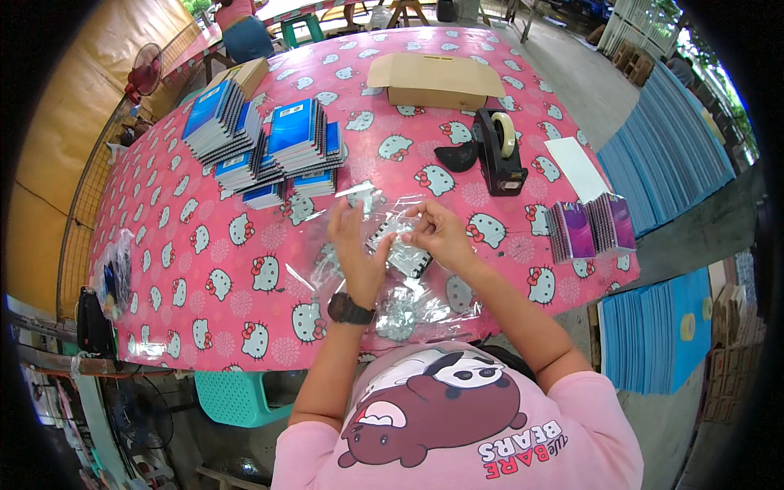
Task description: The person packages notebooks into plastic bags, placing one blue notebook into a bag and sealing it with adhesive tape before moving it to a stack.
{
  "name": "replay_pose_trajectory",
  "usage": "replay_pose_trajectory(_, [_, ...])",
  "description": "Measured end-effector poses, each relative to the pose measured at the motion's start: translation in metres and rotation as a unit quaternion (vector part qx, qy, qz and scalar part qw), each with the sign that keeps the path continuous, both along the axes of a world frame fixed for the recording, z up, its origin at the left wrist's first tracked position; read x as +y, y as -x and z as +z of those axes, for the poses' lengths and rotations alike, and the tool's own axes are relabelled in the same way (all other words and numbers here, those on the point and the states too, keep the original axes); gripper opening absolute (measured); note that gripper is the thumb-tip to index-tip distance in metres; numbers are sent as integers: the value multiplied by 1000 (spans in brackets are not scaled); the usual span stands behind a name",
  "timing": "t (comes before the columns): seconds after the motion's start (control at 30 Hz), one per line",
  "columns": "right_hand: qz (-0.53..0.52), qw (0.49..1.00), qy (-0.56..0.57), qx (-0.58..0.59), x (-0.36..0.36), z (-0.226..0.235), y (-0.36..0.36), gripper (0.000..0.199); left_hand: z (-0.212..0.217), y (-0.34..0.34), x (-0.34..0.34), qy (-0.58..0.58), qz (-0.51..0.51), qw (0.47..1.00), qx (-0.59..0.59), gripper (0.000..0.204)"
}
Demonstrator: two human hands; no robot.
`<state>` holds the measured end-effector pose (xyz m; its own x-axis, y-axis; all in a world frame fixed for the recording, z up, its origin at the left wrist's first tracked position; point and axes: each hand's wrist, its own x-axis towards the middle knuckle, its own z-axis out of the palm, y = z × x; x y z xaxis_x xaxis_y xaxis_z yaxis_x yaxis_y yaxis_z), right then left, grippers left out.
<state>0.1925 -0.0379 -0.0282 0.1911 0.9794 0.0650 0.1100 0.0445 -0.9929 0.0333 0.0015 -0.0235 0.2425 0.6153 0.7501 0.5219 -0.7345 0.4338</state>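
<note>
Notebook (410, 261): between hands | left hand (357, 255): fingers spread | right hand (439, 235): pinching clear plastic (400, 302)

Head-worn fisheye faces down, near the left hand (358, 255) and right hand (443, 235), across the table (175, 282)

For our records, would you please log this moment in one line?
left hand: at clear plastic; right hand: same; spiral notebook: between them

Pink shirt (600, 437), red and white lettering (523, 451)
</note>
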Motion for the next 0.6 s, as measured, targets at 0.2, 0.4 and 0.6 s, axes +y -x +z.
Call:
replay_pose_trajectory(0.2, [-31, 999, -27, -29, -2, -5, 3, 26, -25, 21, -46, 68, -155, 977, 129, 65])
replay_pose_trajectory(0.4, [32, 998, 23, -40, -4, 6, -28, 22, -18, 22, -40, 148, -152, 960, 183, 73])
replay_pose_trajectory(0.6, [-427, 883, -55, -189, 25, -39, -200, 34, -17, 17, -41, 116, -144, 967, 176, 74])
